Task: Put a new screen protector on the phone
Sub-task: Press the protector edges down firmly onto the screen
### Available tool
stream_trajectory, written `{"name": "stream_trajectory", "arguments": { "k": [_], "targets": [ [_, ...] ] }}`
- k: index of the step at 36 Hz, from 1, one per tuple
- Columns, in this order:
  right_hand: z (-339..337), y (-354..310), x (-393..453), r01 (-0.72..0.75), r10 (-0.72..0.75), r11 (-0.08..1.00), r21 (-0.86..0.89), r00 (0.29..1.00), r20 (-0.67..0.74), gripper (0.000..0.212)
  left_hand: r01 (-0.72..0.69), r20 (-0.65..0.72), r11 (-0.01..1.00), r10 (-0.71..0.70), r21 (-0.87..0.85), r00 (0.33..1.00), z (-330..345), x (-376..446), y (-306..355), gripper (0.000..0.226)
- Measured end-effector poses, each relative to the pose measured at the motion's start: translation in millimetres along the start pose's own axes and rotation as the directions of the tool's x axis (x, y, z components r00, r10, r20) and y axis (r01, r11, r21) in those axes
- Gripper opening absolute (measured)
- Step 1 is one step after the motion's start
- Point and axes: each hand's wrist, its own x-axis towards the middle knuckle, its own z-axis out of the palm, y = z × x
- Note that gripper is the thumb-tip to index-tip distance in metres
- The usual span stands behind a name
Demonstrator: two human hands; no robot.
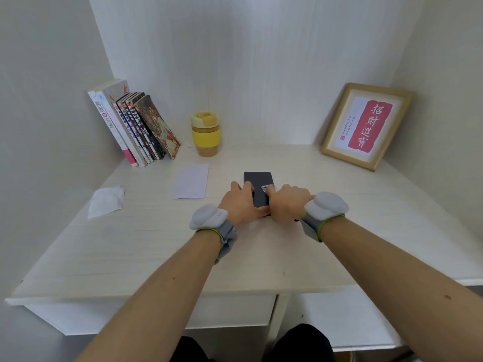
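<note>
head | phone (258,188) flat on desk (339,218), between both hands | left hand (239,202) steadies its left edge, fingers curled round it | right hand (283,202) presses a small squeegee-like card (264,188) on screen, grip unclear | advice: hold firm, stroke slowly outward to clear bubbles

- The phone (258,185) lay mid-desk (339,231), with the left hand (239,202) and right hand (286,202) on its near end.
- A paper sheet (191,185) lay left of it, and what seemed a wipe (105,201) farther left.
- Books (133,126) and cup (206,133) stood behind; a frame (366,125) leaned back right.
</note>
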Motion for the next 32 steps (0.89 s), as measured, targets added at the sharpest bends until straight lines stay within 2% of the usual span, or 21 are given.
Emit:
{"name": "stream_trajectory", "arguments": {
  "k": [8,13,16,19,26,32],
  "targets": [
    [3.5,5.7,-33.3,-0.006,0.007,0.994,-0.111,1.000,0.006,0.054,-0.011,-0.026,1.000,0.011,0.009,1.000,1.4,-2.6,0.1,0.065],
    [-5.2,9.8,-35.2,0.011,0.002,0.992,-0.125,0.995,0.103,0.057,0.005,-0.017,1.000,-0.005,-0.005,1.000,-0.5,-4.8,0.6,0.071],
    [-7.5,10.0,-32.9,0.016,-0.004,0.992,-0.127,0.995,0.098,0.055,0.022,0.010,0.999,-0.022,-0.036,1.000,-3.7,-5.2,-1.7,0.073],
    [-2.6,10.6,-28.9,0.025,-0.017,0.995,-0.099,0.997,0.080,0.050,0.025,0.027,0.998,-0.024,-0.055,0.999,-5.7,-5.7,-5.0,0.075],
    [1.3,25.0,-12.3,0.153,-0.151,0.988,-0.006,0.981,0.124,0.040,0.020,-0.029,0.987,-0.024,-0.158,0.999,-5.0,-11.3,-9.0,0.083],
    [6.4,25.5,-3.6,0.196,-0.196,0.981,0.014,0.980,0.045,0.039,0.021,-0.071,0.973,-0.038,-0.231,0.997,-3.6,-9.5,-11.6,0.090]
  ]
}}
